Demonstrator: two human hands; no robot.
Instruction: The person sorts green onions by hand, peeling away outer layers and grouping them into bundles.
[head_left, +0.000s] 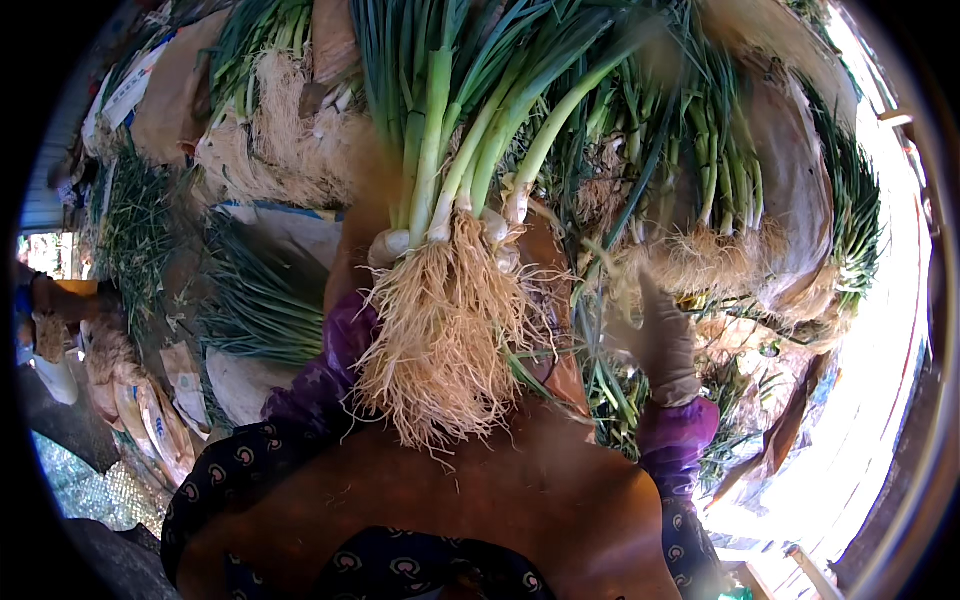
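A big bunch of green onions [490, 150] fills the middle of the view, green tops away from me and long pale roots [450, 330] hanging toward me. My left hand [350, 250] grips it from the left side; the bunch and its roots hide most of the fingers. A purple sleeve covers that wrist. To the right of the roots, my right hand [665, 345] is raised in a brownish glove, apart from the bunch. Motion smears its fingers, so I cannot make out their shape or whether they hold anything.
More rooted green onions [725, 170] lie at the right and in another heap [280, 90] at the back left. Loose green leaves [265, 300] spread over a pale sack [250, 385] on the left. A brown apron or cover [430, 510] lies across my lap. Another person's arm [65, 300] shows at far left.
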